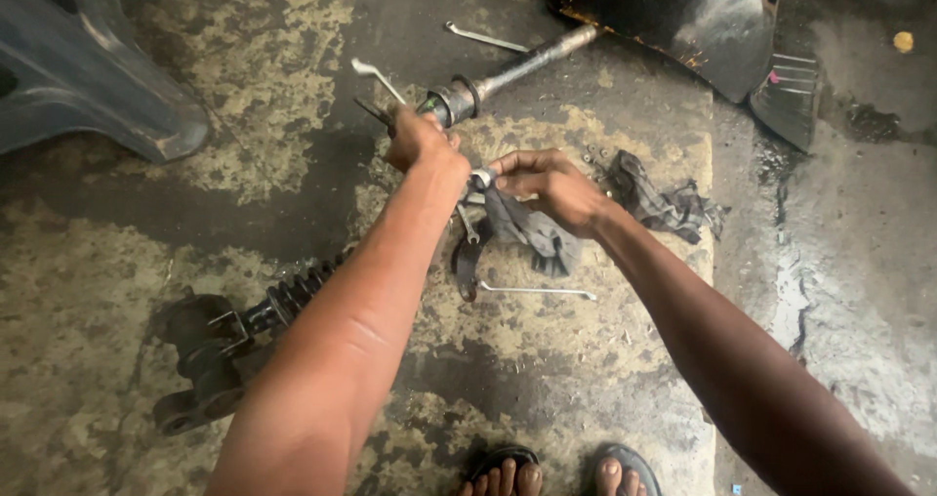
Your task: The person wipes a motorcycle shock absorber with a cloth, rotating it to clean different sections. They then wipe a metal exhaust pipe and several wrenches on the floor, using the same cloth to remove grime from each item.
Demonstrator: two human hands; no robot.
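Observation:
A long greasy steering rack (pixel 459 98) lies slantwise on the stained concrete floor, its bare shaft (pixel 542 57) at the upper right and its ribbed rubber boot (pixel 288 299) at the lower left. My left hand (pixel 420 140) grips the rack's body near its collar. My right hand (pixel 547 184) pinches a small round metal part (pixel 481 178) together with a grey rag (pixel 532 230) just right of the left hand. The rack's middle is hidden under my left forearm.
Spanners lie around: one (pixel 376 76) above my left hand, one (pixel 485 37) further up, one (pixel 537 291) below the rag. Another crumpled rag (pixel 664 203) lies to the right. A dark car panel (pixel 683 18) sits top right, a plastic chair (pixel 78 66) top left. My sandalled feet (pixel 556 472) are at the bottom.

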